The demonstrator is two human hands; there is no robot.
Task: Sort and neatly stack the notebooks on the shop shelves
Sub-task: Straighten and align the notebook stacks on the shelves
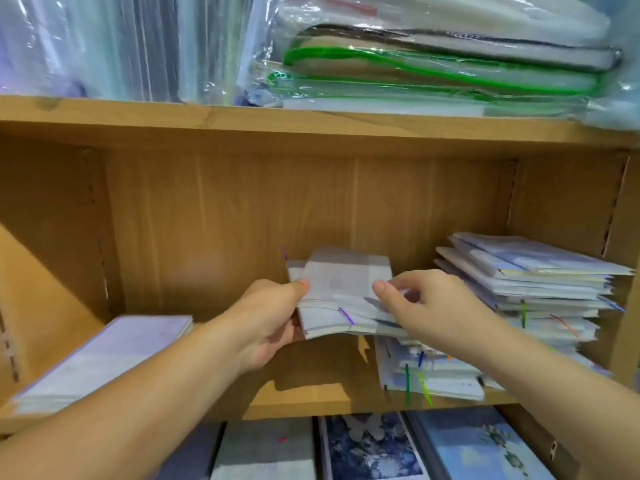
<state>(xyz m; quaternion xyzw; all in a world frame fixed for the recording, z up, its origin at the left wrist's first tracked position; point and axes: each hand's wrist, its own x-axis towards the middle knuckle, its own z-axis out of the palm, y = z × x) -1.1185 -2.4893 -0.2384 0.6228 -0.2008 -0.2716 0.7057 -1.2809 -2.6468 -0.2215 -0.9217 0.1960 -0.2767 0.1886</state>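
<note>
A small bundle of pale grey-white notebooks (341,292) with a purple ribbon marker hangs above the middle shelf. My left hand (273,317) grips its left edge, thumb on top. My right hand (426,306) pinches its right side with thumb and fingers. Below and right of the bundle lies an untidy pile of pale blue notebooks (433,375) with coloured ribbons. A taller messy stack of notebooks (533,275) sits at the shelf's right end. A flat stack of lilac-white notebooks (100,358) lies at the left.
The wooden shelf board (311,393) shows bare wood in the middle. On the upper shelf (207,116) stand plastic-wrapped folders and green-edged pouches (433,64). Below, notebooks with blue patterned covers (374,445) stand in a row.
</note>
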